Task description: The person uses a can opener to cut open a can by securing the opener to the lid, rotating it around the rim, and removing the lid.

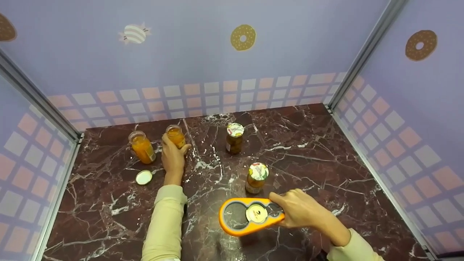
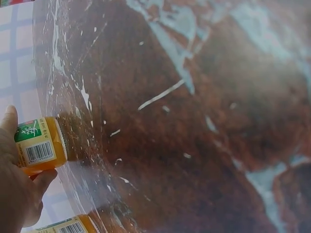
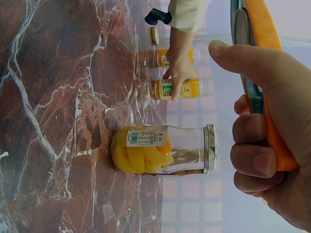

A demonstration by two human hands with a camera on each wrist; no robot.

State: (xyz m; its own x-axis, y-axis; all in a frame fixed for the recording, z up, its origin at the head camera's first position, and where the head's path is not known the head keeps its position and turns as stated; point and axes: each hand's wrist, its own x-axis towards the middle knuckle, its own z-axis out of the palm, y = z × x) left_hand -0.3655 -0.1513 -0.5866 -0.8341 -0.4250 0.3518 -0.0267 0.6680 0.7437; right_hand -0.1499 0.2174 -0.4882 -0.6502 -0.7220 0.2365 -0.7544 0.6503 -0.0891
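Observation:
My left hand (image 1: 173, 154) grips an uncapped glass jar of orange fruit (image 1: 176, 136), which stands on the table near the back wall. A second uncapped jar (image 1: 144, 149) is just left of it. In front of that one lies a loose round lid (image 1: 144, 177). Over the near part of the table, my right hand (image 1: 301, 209) holds an orange-and-grey jar opener (image 1: 232, 232) by its handle end. Within the opener's frame shows a round pale-gold disc (image 1: 256, 213) with a dark mark. The left wrist view shows the held jar's barcode label (image 2: 40, 151).
Beyond the opener stands a lidded jar of yellow fruit (image 1: 255, 181), also upright in the right wrist view. Farther back is another lidded jar (image 1: 233, 143). Patterned lilac walls (image 1: 203, 54) border the dark red marble tabletop (image 1: 308, 163) at the back and sides.

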